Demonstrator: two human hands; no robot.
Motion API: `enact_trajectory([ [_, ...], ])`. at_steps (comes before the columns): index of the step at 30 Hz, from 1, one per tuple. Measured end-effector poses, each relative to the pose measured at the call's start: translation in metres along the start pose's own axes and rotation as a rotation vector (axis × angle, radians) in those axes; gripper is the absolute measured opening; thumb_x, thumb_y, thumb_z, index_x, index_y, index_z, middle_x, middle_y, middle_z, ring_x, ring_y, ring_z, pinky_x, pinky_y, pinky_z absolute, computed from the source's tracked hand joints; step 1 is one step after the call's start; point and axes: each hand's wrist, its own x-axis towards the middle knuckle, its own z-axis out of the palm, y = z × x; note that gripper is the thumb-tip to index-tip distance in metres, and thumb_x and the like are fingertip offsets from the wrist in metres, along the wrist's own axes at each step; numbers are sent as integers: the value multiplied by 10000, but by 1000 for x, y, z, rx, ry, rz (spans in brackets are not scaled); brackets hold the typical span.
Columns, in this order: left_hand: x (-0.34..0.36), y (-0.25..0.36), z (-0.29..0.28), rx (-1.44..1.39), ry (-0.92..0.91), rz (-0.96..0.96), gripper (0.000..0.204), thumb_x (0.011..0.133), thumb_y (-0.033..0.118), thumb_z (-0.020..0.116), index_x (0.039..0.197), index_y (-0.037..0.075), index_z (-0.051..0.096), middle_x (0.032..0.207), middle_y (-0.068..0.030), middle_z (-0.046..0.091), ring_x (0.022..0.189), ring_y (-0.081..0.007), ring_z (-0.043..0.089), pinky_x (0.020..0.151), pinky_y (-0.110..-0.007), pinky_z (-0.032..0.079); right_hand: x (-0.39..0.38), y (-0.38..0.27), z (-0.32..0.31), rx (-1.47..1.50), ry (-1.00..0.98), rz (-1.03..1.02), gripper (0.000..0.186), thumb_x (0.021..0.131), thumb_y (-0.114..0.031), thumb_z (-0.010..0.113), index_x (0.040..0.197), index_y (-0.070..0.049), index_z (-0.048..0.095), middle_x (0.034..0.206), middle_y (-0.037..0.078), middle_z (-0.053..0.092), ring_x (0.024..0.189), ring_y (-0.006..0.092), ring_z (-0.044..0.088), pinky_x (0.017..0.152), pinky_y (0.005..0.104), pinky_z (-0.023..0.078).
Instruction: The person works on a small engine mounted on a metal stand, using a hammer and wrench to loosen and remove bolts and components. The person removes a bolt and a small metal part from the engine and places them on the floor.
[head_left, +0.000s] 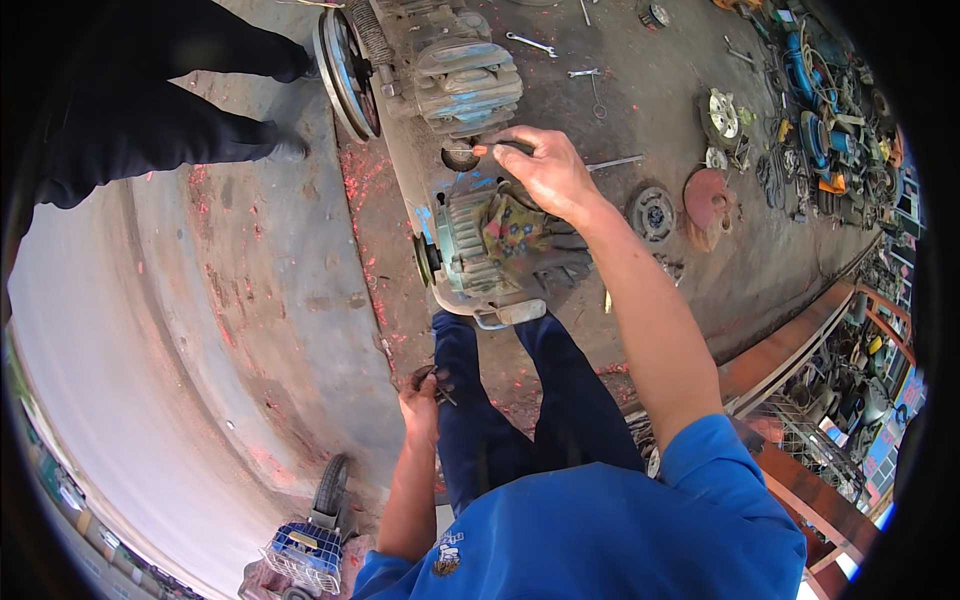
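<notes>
right grip [550, 168]: i've got it wrapped round an orange-and-black screwdriver [481, 150], over the machine base [412, 170] inside its left edge | left grip [419, 403]: pinching some dark piece [444, 387], can't tell what | green motor [462, 240]: base's near end, flowery cloth [515, 228] on top

Upper left: seeing another person's dark-trousered legs [150, 130]. Upper centre: noting an open-ended wrench [531, 44] lying on the stained ground [640, 105]. Right of centre: spotting a round grey metal plate [653, 214] sitting near a reddish disc [707, 193]. Above these: spotting a silvery casting [721, 114]. Upper right: finding blue machine parts [800, 75] lying toward the rim. Lower right: noting a rust-brown beam [790, 337] running slantwise. Lower left: seeing a white wire basket [310, 570] standing just below a black tyre [330, 485].
</notes>
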Motion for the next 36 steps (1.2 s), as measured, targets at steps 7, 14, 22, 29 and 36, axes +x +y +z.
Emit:
enact_trajectory([
  [7, -5, -3, 16, 68, -25, -23, 237, 994, 44, 537, 1203, -42, 609, 1008, -151, 728, 776, -222, 702, 727, -333, 569, -1, 6, -2, -39, 614, -281, 267, 929, -258, 634, 1135, -107, 712, 840, 144, 734, 801, 346, 709, 732, 409, 548],
  [14, -8, 0, 26, 95, 4, -6, 233, 991, 48, 543, 1191, -47, 619, 986, -150, 732, 773, -220, 704, 710, -328, 573, 14, 18, 2, -346, 663, -438, 248, 914, -225, 672, 1133, -114, 709, 967, 127, 744, 812, 295, 727, 701, 390, 567],
  [22, -5, 4, 29, 61, -45, -7, 255, 1002, 57, 528, 1227, -42, 595, 1021, -162, 733, 775, -217, 712, 687, -324, 565, 8, 19, -14, -968, 483, -624, 355, 940, -172, 530, 1260, -59, 635, 760, 112, 657, 667, 290, 682, 548, 417, 555],
  [29, -3, 13, 23, 38, -40, -17, 251, 1010, 68, 526, 1227, -36, 596, 1023, -157, 734, 777, -215, 711, 697, -323, 564, 8, 3, -18, -1133, 369, -656, 372, 859, -166, 568, 1186, -4, 639, 764, 116, 670, 651, 290, 685, 548, 413, 560],
  [36, 8, 16, 6, 9, -22, 7, 242, 1010, 72, 529, 1214, -39, 596, 1017, -153, 734, 770, -210, 706, 701, -324, 569, 30, -88, -36, -959, 169, -331, 274, 864, -214, 573, 1006, -17, 699, 827, 198, 734, 803, 368, 725, 705, 471, 579],
])
